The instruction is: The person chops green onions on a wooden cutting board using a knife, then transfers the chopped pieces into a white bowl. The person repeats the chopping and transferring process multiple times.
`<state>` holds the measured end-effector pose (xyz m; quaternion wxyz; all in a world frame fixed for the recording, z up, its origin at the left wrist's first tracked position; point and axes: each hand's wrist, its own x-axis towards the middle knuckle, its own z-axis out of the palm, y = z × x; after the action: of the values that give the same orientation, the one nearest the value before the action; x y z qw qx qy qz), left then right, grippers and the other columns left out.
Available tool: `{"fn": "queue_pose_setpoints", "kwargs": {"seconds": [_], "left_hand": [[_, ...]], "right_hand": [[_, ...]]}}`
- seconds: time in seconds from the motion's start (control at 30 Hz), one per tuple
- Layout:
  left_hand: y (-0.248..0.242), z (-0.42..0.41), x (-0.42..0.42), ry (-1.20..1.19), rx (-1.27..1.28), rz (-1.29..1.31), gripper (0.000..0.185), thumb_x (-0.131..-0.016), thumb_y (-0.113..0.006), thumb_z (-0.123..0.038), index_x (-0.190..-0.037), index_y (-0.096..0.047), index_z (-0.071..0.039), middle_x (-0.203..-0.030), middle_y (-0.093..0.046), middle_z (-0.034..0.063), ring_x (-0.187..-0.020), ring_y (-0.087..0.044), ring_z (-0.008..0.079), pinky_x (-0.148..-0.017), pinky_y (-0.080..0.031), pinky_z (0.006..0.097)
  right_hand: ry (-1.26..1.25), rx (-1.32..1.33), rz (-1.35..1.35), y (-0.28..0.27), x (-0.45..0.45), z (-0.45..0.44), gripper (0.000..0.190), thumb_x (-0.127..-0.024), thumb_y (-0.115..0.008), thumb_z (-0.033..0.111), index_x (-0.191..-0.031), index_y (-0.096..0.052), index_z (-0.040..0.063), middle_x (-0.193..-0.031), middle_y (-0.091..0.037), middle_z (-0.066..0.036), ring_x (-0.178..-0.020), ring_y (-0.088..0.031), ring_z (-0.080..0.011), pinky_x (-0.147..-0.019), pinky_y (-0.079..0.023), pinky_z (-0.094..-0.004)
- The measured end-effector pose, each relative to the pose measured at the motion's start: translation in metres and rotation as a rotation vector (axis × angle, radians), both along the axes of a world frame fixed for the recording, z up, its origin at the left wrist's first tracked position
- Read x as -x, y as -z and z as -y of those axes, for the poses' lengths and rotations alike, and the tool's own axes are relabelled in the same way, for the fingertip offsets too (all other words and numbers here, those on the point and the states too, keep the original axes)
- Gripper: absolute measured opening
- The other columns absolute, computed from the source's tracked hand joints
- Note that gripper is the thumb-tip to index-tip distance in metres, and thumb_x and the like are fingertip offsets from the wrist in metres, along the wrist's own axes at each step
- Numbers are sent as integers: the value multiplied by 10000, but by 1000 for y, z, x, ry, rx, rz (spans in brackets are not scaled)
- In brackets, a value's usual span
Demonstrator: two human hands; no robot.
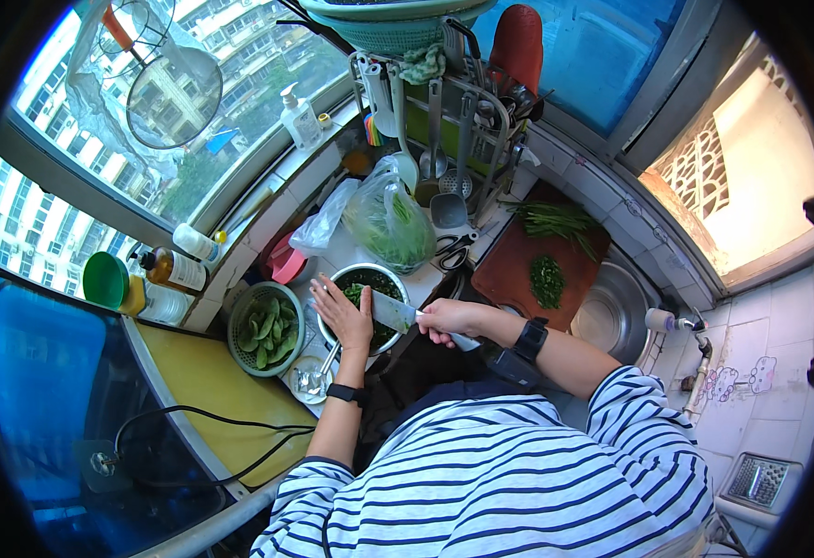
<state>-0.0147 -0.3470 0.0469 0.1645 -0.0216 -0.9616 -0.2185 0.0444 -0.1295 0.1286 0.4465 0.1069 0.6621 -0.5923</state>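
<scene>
My right hand [452,322] grips the handle of a kitchen cleaver [393,311], whose blade lies over a white-rimmed bowl [402,286] of chopped greens. At the bowl's left side my left hand [342,314] has its fingers spread beside the blade's tip; whether it touches the blade I cannot tell. A metal utensil handle [330,357] leans out of the bowl below that hand. On the brown cutting board [501,268] to the right lie a small heap of chopped greens [547,282] and a bunch of long green stalks [553,222].
A green basket of leaves [234,352] stands left of the bowl. Behind are a plastic bag of greens [396,234], black-handled scissors [454,252] and a utensil rack [497,150]. A steel sink basin [612,307] is at the right, partly under the board. Bottles line the window ledge.
</scene>
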Motion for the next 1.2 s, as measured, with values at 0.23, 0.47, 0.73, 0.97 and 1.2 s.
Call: {"fn": "queue_pose_setpoints", "kwargs": {"seconds": [0.23,0.47,0.73,0.97,1.2], "left_hand": [[5,7,8,-20,162,-41,900,-932,-555,-516,-1540,-153,10,-1574,-185,259,-1467,-159,417,-1186,-147,530],[10,23,18,8,-154,8,812,-968,-564,-423,-1536,-174,8,-1559,-236,267,-1448,-216,417,-1184,-169,485],[-25,16,16,80,-1772,434,797,-1016,-241,-605,-1567,-43,-64,-1631,-118,165,-1518,-69,283,-1213,-33,444],[-40,16,14,33,-2041,541,818,-1006,-250,-619,-1565,-54,-56,-1633,-124,150,-1515,-81,290,-1208,-101,463],[-29,26,6,84,-2060,757,853,-969,-293,-675,-1569,-109,-97,-1614,-189,154,-1492,-171,302,-1191,-161,486]], "right_hand": [[51,67,87,-7,-17,-16,305,-1039,-445,293,-894,-560,50,-628,-563,-5,-457,-499,-76,-443,-466,-262],[78,79,17,-18,-35,-45,316,-1043,-445,315,-909,-569,57,-611,-558,7,-447,-480,-63,-431,-449,-247],[63,32,-241,-15,-46,-47,355,-1049,-428,347,-867,-544,65,-587,-527,4,-434,-446,-76,-424,-386,-238],[-11,114,-341,-1,-52,-31,313,-1046,-440,323,-883,-553,81,-611,-523,12,-463,-451,-71,-441,-377,-229],[31,11,-409,11,-44,-17,331,-1040,-458,325,-855,-551,67,-593,-527,8,-478,-469,-94,-465,-387,-261]]}}
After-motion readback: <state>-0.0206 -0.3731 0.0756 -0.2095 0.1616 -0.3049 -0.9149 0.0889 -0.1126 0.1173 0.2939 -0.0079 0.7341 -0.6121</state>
